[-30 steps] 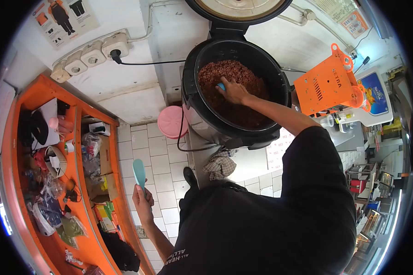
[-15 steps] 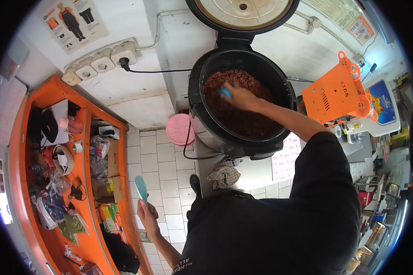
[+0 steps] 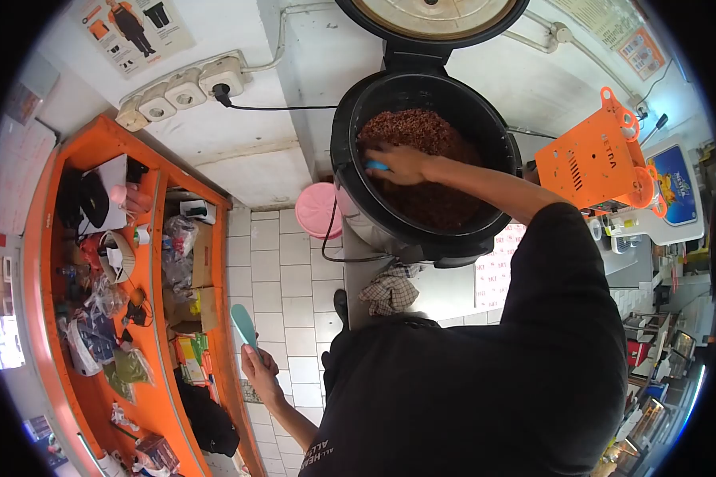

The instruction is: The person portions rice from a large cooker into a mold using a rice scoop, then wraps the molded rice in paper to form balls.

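My right hand [image 3: 399,164] is inside a large black cooker [image 3: 497,191], closed around a blue handle [image 3: 377,165]. The handle's far end is hidden in reddish-brown grain [image 3: 418,131] that fills the lower part of the pot. At the lower left, away from the cooker, my left hand [image 3: 260,374] grips a pale teal paddle [image 3: 244,326] with its flat blade pointing up. The cooker's lid [image 3: 429,17] stands raised behind the pot.
A checked cloth [image 3: 391,291] lies on the counter below the cooker. A pink lidded bucket [image 3: 317,210] stands on the floor. Orange shelves [image 3: 147,318] full of goods line the left. An orange machine [image 3: 589,159] is at the right. A power cord hangs beside the cooker.
My right hand has moved left within the pot, nearer its left wall, with the blue handle. My left hand still holds the teal paddle. The whole view has shifted slightly.
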A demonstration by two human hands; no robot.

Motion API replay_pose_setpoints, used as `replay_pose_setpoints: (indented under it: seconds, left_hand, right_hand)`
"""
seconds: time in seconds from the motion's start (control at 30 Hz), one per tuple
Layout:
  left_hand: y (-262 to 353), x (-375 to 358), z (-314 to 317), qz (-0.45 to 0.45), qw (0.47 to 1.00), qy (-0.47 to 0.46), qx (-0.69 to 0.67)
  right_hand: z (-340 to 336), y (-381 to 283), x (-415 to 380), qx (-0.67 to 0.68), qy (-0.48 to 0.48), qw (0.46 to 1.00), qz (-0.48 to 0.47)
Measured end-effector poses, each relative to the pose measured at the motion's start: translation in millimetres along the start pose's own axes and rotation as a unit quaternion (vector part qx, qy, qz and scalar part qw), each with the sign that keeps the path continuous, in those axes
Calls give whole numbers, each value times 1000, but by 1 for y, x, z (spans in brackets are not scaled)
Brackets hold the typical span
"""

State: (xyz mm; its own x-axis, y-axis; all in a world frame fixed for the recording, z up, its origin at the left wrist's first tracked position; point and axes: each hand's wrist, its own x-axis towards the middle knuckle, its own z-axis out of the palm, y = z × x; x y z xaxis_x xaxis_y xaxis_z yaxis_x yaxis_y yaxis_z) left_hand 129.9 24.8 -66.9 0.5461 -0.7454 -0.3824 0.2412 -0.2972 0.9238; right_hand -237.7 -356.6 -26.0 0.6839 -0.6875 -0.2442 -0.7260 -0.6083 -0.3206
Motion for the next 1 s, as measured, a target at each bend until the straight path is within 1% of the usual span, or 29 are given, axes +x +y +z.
replay_pose_setpoints:
  seconds: [0.07, 0.1, 0.17, 0.2, 0.23, 0.27, 0.3, 0.33, 0.37, 0.4, 0.43, 0.47, 0.5, 0.53, 0.57, 0.6, 0.63, 0.67, 0.7, 0.73, 0.77, 0.8, 0.83, 0.9, 0.93, 0.97, 1.0]
  left_hand:
    - [-4, 1, 0, 0, 1000, 8, -6]
    - [-3, 1, 2, 2, 1000, 6, -6]
    - [0, 1, 7, -27, 996, 39, -77]
    - [1, 3, 5, -27, 996, 37, -76]
    - [1, 5, 3, -19, 997, 6, -81]
    - [1, 7, 3, -12, 996, -23, -87]
    - [5, 7, 9, -10, 996, -21, -92]
    - [16, 6, 19, 27, 998, -48, -38]
    - [29, 5, 26, 62, 995, -76, 23]
    - [40, 7, 36, 105, 988, -107, 46]
    - [47, 14, 48, 105, 987, -113, 47]
    - [53, 23, 62, 183, 970, -140, 77]
    - [62, 32, 78, 263, 945, -165, 103]
    - [74, 38, 98, 254, 944, -178, 112]
    - [89, 42, 122, 246, 942, -193, 121]
    - [103, 49, 152, 351, 901, -210, 145]
    - [118, 55, 186, 453, 847, -224, 165]
    - [134, 56, 217, 453, 831, -276, 165]
    - [147, 55, 249, 452, 812, -331, 165]
    - [153, 58, 286, 481, 788, -345, 167]
    - [155, 61, 320, 511, 763, -358, 169]
    - [155, 63, 344, 546, 737, -356, 179]
    - [160, 60, 359, 559, 721, -375, 166]
    - [166, 59, 375, 568, 714, -358, 198]
    - [170, 59, 379, 594, 696, -359, 183]
    - [173, 58, 382, 596, 689, -371, 182]
    - [181, 54, 378, 583, 675, -408, 193]
  right_hand:
    - [22, -8, -9, 56, -26, 998, -12]
    - [23, -13, -17, 56, -24, 998, -11]
    - [22, -20, -32, 142, -24, 989, -7]
    - [25, -19, -38, 175, -49, 983, -5]
    - [24, -18, -45, 175, -46, 983, -4]
    - [21, -16, -53, 231, -64, 971, -2]
    - [15, -13, -57, 284, -83, 955, -1]
    - [12, -4, -58, 281, -84, 956, -3]
    - [14, 4, -59, 301, -52, 952, -5]
    - [17, 9, -64, 321, -18, 947, -3]
    - [5, 1, -72, 323, -14, 946, 2]
    - [-14, -7, -81, 448, -6, 890, 81]
    - [-29, -12, -87, 561, 6, 813, 155]
    - [-37, -8, -90, 632, 30, 761, 145]
    - [-43, -4, -93, 629, 41, 763, 144]
    - [-46, 4, -98, 687, 75, 717, 91]
    - [-48, 12, -104, 738, 110, 665, 36]
    - [-42, 21, -104, 768, 127, 628, 23]
    - [-40, 22, -104, 807, 160, 569, 18]
    - [-45, 3, -99, 813, 226, 532, 71]
    - [-53, -14, -97, 839, 247, 484, 36]
    - [-63, -35, -101, 868, 268, 414, 45]
    - [-58, -26, -105, 863, 236, 435, -105]
    - [-37, -6, -106, 886, 230, 368, -164]
    - [-40, -1, -111, 881, 249, 367, -167]
    - [-41, 2, -114, 883, 303, 348, -87]
    - [-43, 0, -117, 881, 337, 329, -41]
